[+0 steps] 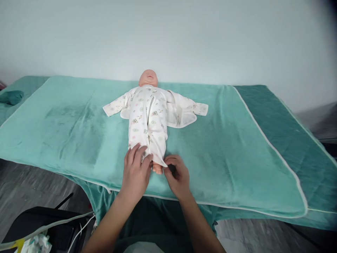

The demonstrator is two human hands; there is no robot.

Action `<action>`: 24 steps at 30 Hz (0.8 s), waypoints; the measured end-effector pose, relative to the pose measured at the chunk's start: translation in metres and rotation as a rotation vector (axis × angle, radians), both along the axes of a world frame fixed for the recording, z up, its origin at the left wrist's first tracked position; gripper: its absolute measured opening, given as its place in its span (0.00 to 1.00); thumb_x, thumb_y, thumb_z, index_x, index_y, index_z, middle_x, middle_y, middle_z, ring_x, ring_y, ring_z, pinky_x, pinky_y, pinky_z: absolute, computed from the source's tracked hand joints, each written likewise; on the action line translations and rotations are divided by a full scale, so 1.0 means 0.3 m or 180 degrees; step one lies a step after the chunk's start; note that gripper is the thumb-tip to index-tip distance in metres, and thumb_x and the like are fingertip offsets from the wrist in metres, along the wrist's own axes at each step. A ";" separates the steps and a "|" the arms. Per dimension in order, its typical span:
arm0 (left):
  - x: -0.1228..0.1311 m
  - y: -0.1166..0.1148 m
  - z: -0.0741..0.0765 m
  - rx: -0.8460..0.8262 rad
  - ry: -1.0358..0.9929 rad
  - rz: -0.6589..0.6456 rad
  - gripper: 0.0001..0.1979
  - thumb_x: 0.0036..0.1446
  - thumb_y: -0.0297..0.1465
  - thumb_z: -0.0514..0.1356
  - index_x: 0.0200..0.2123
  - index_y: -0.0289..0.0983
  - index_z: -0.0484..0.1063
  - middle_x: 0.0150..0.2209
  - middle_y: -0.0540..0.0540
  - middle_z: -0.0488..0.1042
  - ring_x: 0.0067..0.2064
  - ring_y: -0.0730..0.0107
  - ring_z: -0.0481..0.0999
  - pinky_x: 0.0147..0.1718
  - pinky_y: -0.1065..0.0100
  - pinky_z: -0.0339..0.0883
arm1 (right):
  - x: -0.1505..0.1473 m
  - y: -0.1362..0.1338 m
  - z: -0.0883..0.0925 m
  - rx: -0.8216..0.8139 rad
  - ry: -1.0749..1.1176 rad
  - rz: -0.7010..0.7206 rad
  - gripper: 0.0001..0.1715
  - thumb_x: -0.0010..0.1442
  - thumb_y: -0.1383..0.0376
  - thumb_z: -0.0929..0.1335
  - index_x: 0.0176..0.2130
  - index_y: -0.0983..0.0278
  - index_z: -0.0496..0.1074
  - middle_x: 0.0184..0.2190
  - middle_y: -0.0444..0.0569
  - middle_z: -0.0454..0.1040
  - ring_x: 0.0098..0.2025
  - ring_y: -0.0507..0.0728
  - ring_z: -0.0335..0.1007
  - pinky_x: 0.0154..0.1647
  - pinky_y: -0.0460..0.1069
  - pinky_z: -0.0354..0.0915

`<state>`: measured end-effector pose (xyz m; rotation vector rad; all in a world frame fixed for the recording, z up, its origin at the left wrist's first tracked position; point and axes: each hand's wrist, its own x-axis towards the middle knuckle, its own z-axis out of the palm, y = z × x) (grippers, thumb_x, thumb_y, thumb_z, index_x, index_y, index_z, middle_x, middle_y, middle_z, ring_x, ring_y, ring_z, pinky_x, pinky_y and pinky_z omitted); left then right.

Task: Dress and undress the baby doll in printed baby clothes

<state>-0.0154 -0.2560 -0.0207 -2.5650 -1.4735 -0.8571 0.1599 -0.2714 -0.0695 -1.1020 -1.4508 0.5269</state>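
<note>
A baby doll [148, 77] lies on its back, head toward the wall. White printed baby clothes [147, 116] cover its body and legs, and a white top with outspread sleeves [181, 112] lies open around it. My left hand [137, 167] rests on the lower trouser leg, fingers bent over the cloth; whether it grips the fabric I cannot make out. With thumb and forefinger, my right hand [177, 172] pinches the hem of the other trouser leg. One bare doll foot [157, 168] shows between my hands; the other is hidden.
A light green blanket [210, 158] with white piping is spread over a darker green cover [289, 140] on the table. Behind stands a white wall [168, 38]. At lower left are a black chair [34, 221], cables and a crumpled white packet [37, 244].
</note>
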 end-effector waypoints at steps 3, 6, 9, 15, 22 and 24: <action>0.022 0.010 0.004 0.0071 -0.0083 -0.0052 0.08 0.65 0.23 0.62 0.46 0.37 0.75 0.57 0.38 0.77 0.66 0.44 0.69 0.62 0.39 0.69 | 0.016 -0.012 -0.002 -0.0073 0.0398 0.0240 0.08 0.67 0.72 0.68 0.41 0.58 0.72 0.36 0.44 0.74 0.39 0.54 0.74 0.40 0.50 0.70; 0.028 0.018 0.005 0.0111 -0.0157 -0.0144 0.07 0.64 0.23 0.62 0.44 0.38 0.75 0.57 0.39 0.77 0.66 0.44 0.70 0.64 0.36 0.66 | 0.017 -0.013 -0.003 -0.0140 0.0431 0.0263 0.06 0.68 0.70 0.69 0.42 0.59 0.73 0.36 0.45 0.75 0.39 0.55 0.74 0.41 0.50 0.71; 0.015 0.015 0.008 0.0106 -0.0443 -0.0274 0.09 0.62 0.21 0.63 0.43 0.39 0.73 0.57 0.40 0.77 0.66 0.45 0.70 0.64 0.37 0.67 | 0.017 -0.010 0.000 -0.0143 0.0436 0.0256 0.06 0.68 0.70 0.69 0.42 0.58 0.74 0.36 0.45 0.76 0.39 0.55 0.75 0.41 0.50 0.71; -0.022 -0.053 0.023 -0.0009 -0.1014 -0.0234 0.11 0.60 0.20 0.61 0.43 0.40 0.72 0.56 0.40 0.76 0.66 0.50 0.70 0.60 0.45 0.73 | 0.043 -0.010 0.010 -0.0073 0.0453 0.0709 0.06 0.66 0.70 0.71 0.42 0.58 0.76 0.35 0.45 0.77 0.37 0.55 0.75 0.38 0.50 0.72; -0.109 -0.091 0.018 -0.0136 -0.0987 -0.0217 0.09 0.63 0.21 0.57 0.41 0.41 0.71 0.59 0.40 0.75 0.70 0.51 0.66 0.66 0.39 0.64 | 0.085 -0.022 0.057 -0.0191 0.0293 0.1356 0.01 0.67 0.65 0.72 0.40 0.59 0.76 0.34 0.46 0.77 0.35 0.55 0.75 0.36 0.51 0.73; -0.165 -0.017 -0.001 -0.0023 -0.1177 0.0002 0.08 0.65 0.22 0.58 0.42 0.41 0.71 0.58 0.41 0.76 0.69 0.53 0.68 0.64 0.43 0.67 | 0.110 0.009 0.067 -0.0214 0.0206 0.1189 0.04 0.70 0.64 0.69 0.39 0.59 0.75 0.34 0.45 0.76 0.35 0.55 0.75 0.37 0.51 0.73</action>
